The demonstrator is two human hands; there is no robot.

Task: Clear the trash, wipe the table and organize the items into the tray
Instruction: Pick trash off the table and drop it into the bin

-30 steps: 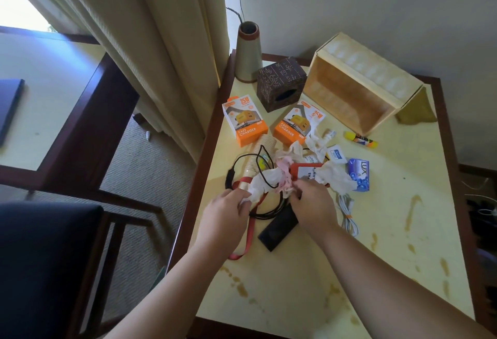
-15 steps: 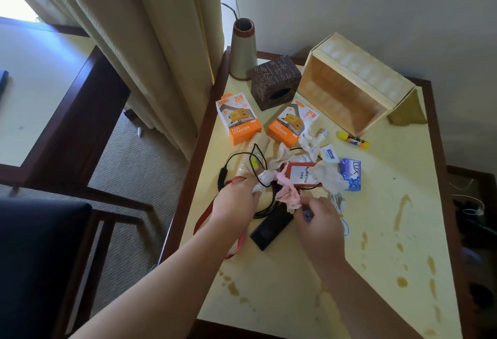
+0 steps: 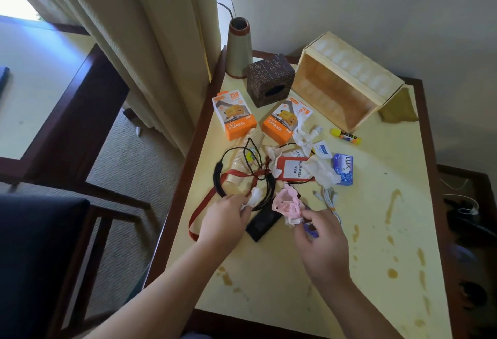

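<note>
Tissue scraps pinched in both hands: white [image 3: 252, 199] left [image 3: 226, 220], pink [image 3: 286, 205] right [image 3: 321, 242].

I see a hotel-like room: heavy cream curtains [image 3: 129, 43], carpeted floor [image 3: 129, 166], a dark-framed table [image 3: 376, 204] and a small Lux soap packet [image 3: 343, 168].

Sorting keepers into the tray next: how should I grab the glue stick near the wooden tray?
The glue stick lies flat, alone on bare table, with its yellow cap toward the left. Probably best to come straight down from above and pinch across the middle of its barrel; nothing crowds either long side.
</note>
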